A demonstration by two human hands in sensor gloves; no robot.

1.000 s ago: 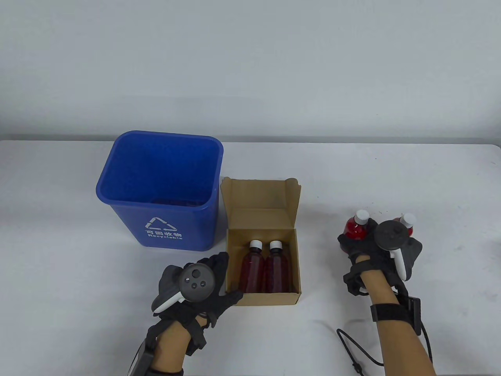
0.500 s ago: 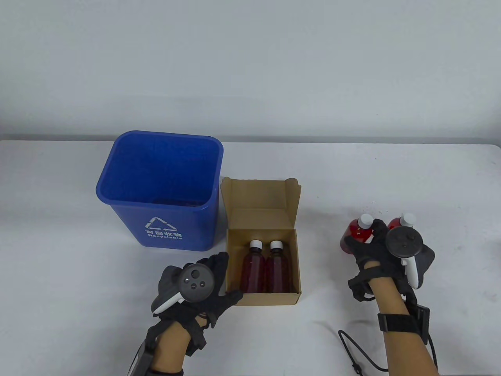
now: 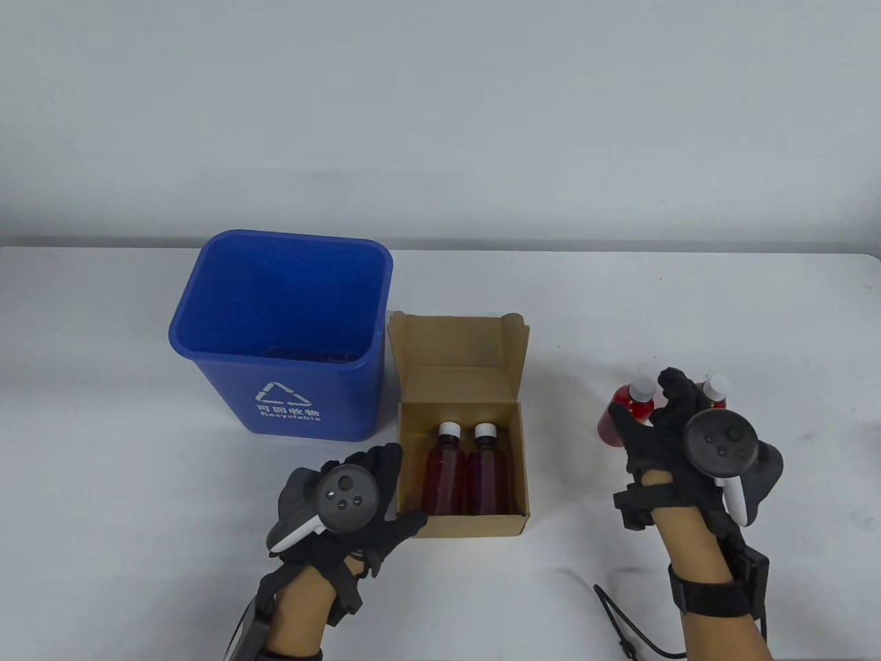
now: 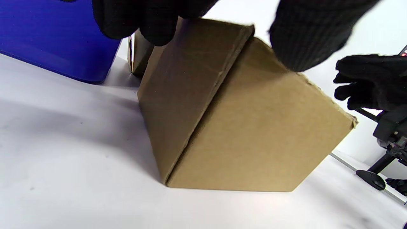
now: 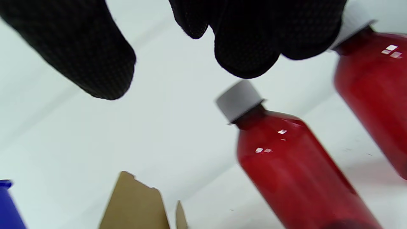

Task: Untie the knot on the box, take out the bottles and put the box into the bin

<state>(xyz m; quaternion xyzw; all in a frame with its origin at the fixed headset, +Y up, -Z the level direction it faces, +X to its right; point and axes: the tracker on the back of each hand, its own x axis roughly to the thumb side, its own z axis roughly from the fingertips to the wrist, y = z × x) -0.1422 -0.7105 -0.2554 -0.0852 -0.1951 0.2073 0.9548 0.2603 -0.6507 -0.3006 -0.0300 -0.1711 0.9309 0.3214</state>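
The open cardboard box (image 3: pixel 475 525) sits right of the blue bin (image 3: pixel 282 323), with two dark red bottles (image 3: pixel 468 471) lying inside. My left hand (image 3: pixel 406 485) grips the box's near left corner, with fingers (image 4: pixel 143 19) on the left wall's top edge and the thumb over the front wall. Two red bottles with white caps (image 3: pixel 630 413) (image 3: pixel 716 389) stand on the table at the right. My right hand (image 3: pixel 654 406) hovers just behind them, fingers spread, holding nothing. In the right wrist view both bottles (image 5: pixel 286 165) (image 5: pixel 372 89) stand apart from the fingertips (image 5: pixel 244 54).
The box's lid flap (image 3: pixel 454 351) stands up behind it, close to the bin's right wall. A black cable (image 3: pixel 619 620) lies on the white table (image 3: pixel 103 482) near my right forearm.
My right hand let go of the left bottle and drew back toward me and to the right. That bottle stays standing. The left hand and box have not moved.
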